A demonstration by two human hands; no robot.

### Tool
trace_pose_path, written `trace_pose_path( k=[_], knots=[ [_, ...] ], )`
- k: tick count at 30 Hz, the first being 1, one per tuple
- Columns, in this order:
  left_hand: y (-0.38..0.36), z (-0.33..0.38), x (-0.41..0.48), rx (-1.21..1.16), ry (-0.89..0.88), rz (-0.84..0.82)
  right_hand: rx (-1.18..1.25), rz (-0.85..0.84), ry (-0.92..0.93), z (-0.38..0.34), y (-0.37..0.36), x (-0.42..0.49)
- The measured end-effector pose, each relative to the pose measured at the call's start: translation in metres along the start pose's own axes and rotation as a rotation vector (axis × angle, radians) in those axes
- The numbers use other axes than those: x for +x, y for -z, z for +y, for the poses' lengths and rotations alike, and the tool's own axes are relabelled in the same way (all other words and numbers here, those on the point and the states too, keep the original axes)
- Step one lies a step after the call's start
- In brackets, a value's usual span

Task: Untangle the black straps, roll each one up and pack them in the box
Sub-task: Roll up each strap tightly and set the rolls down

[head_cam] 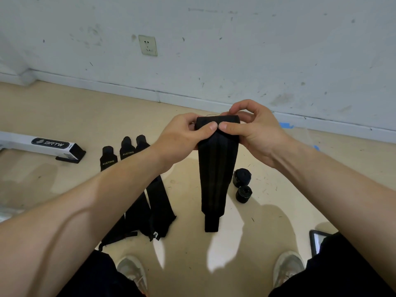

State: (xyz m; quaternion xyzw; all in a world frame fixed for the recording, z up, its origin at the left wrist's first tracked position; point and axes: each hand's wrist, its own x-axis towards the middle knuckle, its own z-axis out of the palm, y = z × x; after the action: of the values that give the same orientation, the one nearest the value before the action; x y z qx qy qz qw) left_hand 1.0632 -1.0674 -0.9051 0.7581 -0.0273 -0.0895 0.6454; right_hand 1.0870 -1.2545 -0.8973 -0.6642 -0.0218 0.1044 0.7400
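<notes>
Beige floor [64, 108], scuffed and specked with dark lint, meets a marked white wall [235, 39] with a wall socket [147, 45] low on it. The person looks down between their own pale shoes [132, 273].

Both bare forearms reach forward and the hands meet in mid-frame, above the floor. Left hand [184, 133]: back turned to the camera, fingers curled behind the strap, thumb pressed flat on its near face. Right hand [255, 129]: thumb laid tip to tip against the left thumb, index finger arched over the top edge, pinching it. Between them they grip the folded or part-rolled top of a black strap [217, 168]. The rest hangs straight down, ending in a narrower tab, and I cannot tell whether that tab touches the floor.

On the floor to the left, three flat straps [156, 196] lie side by side, partly hidden by the left forearm, with "XUEYING" printed near the far ends of two. To the right of the hanging strap, two rolled straps [242, 177] sit just beside each other.

Far left: a long white box [42, 144] marked "BRTW", with a black end. A dark tablet-like screen [317, 241] lies by the right knee.
</notes>
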Motion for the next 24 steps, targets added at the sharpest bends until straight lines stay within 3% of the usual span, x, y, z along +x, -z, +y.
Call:
trace_pose_path(
  k=[7, 18, 24],
  knots=[
    [0.0050, 0.0017, 0.0006, -0.025, -0.055, 0.084, -0.300, -0.129, 0.063, -0.0016, -0.0015, -0.0042],
    [-0.0010, -0.0035, 0.0004, -0.011, -0.069, 0.126, -0.208, -0.130, 0.072, 0.0057, -0.0034, -0.0005],
    [-0.0001, -0.0058, 0.0017, -0.110, 0.028, 0.025, -0.181, -0.115, 0.087, 0.0054, 0.0000, -0.0005]
  ],
)
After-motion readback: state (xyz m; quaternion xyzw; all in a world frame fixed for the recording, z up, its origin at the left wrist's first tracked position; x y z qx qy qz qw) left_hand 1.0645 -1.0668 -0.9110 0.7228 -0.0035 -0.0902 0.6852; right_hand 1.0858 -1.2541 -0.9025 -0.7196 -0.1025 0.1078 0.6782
